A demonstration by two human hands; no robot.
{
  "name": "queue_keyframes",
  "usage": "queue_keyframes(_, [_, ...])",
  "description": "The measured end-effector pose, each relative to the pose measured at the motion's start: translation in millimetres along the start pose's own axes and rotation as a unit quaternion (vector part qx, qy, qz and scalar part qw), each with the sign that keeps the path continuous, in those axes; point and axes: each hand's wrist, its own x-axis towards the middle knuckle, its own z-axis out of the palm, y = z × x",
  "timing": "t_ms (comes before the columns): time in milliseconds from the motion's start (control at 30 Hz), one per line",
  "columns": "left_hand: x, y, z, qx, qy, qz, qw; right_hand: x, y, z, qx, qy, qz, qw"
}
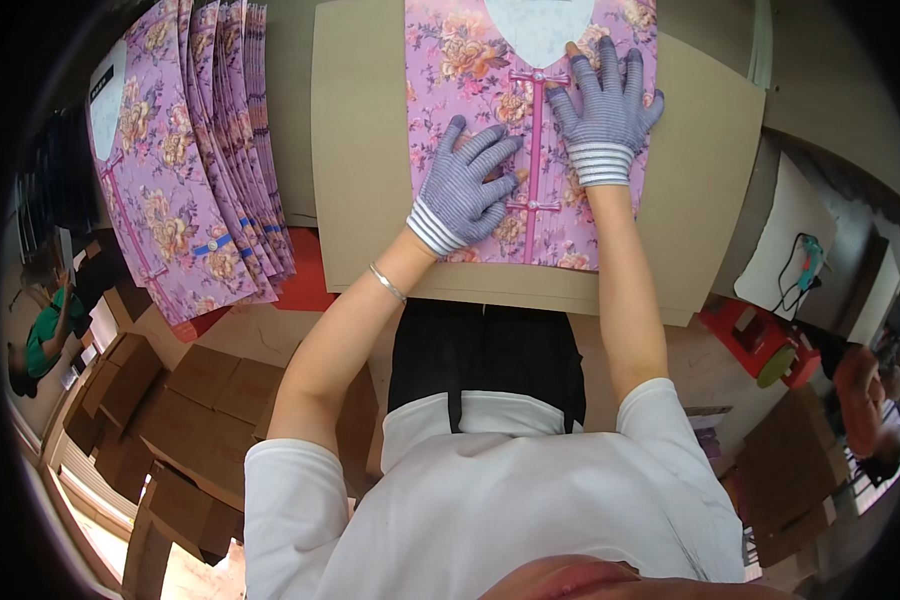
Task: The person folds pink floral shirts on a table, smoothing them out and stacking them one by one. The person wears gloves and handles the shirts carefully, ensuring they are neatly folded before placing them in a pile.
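Note:
A pink flowered paper garment (440, 90) with a pink buttoned strip down its middle lies flat on a brown cardboard sheet (360, 150). My left hand (465, 180), in a grey striped glove, presses flat on the garment's left half, fingers spread toward the strip. My right hand (602, 105), gloved the same, lies flat on the right half just beside the strip, fingers pointing at the white collar opening (538, 25). Neither hand grips anything.
A fanned stack of the same pink flowered garments (195, 170) lies at the left on the table. Cardboard boxes (180, 400) stand on the floor lower left. A red box (760, 335) and a teal tool (810, 255) are at the right. Other people are at both edges.

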Motion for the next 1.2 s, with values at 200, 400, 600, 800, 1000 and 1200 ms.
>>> queue_keyframes(200, [3, 4, -4, 0.007, 0.0, -0.006, 1.0, -1, -1, 0, -0.025, -0.001, -0.001, 1.0])
queue_keyframes(400, [2, 2, -1, 0.016, 0.001, -0.001, 1.0, 2, 0, -2, -0.034, 0.003, -0.006, 0.999])
queue_keyframes(600, [-1, 2, 2, 0.012, 0.031, -0.023, 0.999, -5, -11, -17, -0.003, -0.001, 0.026, 1.0])
queue_keyframes(800, [2, 0, 3, 0.033, 0.039, -0.011, 0.999, 1, -7, -11, 0.002, 0.018, 0.019, 1.0])
queue_keyframes(1000, [1, 6, 4, 0.066, 0.049, -0.016, 0.996, -6, -6, -9, -0.001, 0.026, 0.0, 1.0])
queue_keyframes(1200, [3, 7, 5, 0.065, 0.049, -0.011, 0.997, -6, -2, -7, 0.001, 0.024, 0.004, 1.0])
